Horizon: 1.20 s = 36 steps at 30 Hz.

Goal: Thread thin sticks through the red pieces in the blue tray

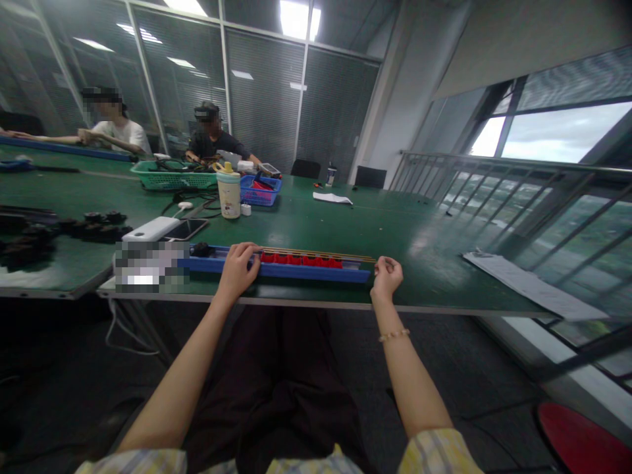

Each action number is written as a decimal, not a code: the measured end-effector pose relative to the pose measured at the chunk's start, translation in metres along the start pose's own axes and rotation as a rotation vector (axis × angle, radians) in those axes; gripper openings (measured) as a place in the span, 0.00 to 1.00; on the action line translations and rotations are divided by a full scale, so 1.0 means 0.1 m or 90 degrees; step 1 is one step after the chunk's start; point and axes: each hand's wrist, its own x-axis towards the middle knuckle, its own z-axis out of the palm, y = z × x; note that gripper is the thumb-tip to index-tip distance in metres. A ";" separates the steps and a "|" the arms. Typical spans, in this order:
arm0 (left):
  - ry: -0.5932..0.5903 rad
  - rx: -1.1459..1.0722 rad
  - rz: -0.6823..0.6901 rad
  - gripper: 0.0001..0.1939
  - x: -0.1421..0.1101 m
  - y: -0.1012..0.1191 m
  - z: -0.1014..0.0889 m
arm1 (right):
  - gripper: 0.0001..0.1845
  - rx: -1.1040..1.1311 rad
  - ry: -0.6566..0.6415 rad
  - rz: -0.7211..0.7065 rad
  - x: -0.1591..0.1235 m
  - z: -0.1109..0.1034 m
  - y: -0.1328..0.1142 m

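A long blue tray (296,270) lies along the near edge of the green table (395,230). A row of red parts (301,260) sits in it, and thin yellowish rods (336,255) run along its far side. My left hand (237,266) rests on the tray's left part, fingers curled over its top near the red parts. My right hand (386,276) is just past the tray's right end, fingers curled into a loose fist; I cannot make out anything in it.
A white power bank (151,229) and a phone (186,229) lie to the left, with a cream bottle (230,192), a green basket (172,176) and a blue basket (259,191) behind. Black parts (93,225) lie far left. Two people sit at the far side. A railing (518,191) stands at right.
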 end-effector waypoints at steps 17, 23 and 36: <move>-0.006 -0.021 0.005 0.12 0.01 0.00 0.01 | 0.24 0.042 -0.090 0.092 0.00 0.02 -0.02; -0.015 -0.017 0.002 0.13 0.01 0.00 0.00 | 0.22 0.045 -0.064 0.091 0.01 0.02 -0.01; -0.004 -0.019 0.006 0.12 0.01 0.00 0.00 | 0.16 0.107 0.064 0.112 0.12 -0.03 0.12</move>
